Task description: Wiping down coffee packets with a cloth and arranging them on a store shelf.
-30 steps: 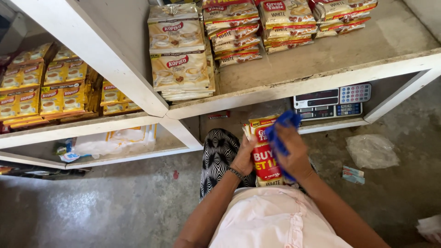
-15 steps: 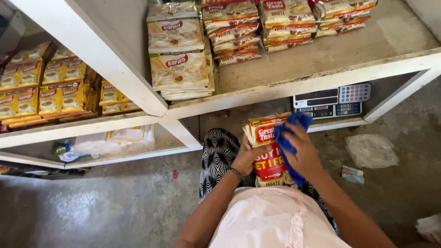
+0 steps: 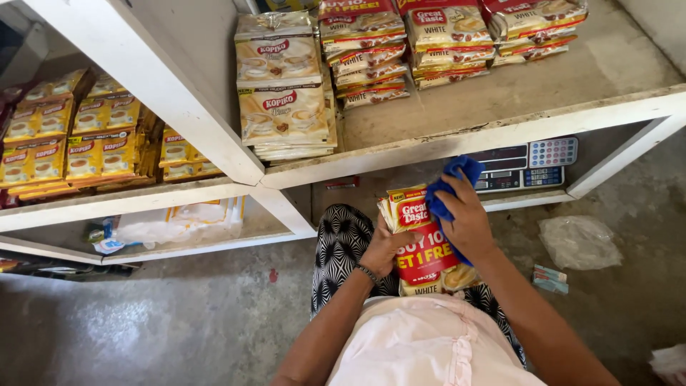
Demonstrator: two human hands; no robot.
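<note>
Blue cloth (image 3: pixel 453 187), one right hand (image 3: pixel 468 221), one coffee pack (image 3: pixel 426 246), left hand (image 3: pixel 386 246)

Count taken relative to the white shelf board (image 3: pixel 543 118).

On the board: four stacks of coffee sachet packs. One stack of cream-coloured packs (image 3: pixel 282 86) at its left end; three stacks of red-and-yellow packs (image 3: pixel 446 39) to the right of that one. Packs per stack cannot be told.

Below the board's front edge: one weighing scale with keypad (image 3: pixel 525 164), two hands, one blue cloth (image 3: pixel 450 186), one red-and-yellow pack bundle (image 3: pixel 421 239).

On the floor, right of and below the board: one crumpled clear plastic bag (image 3: pixel 579 241).

Left of the board, on the lower shelf: several rows of yellow packs (image 3: pixel 78 146), number uncountable.
</note>
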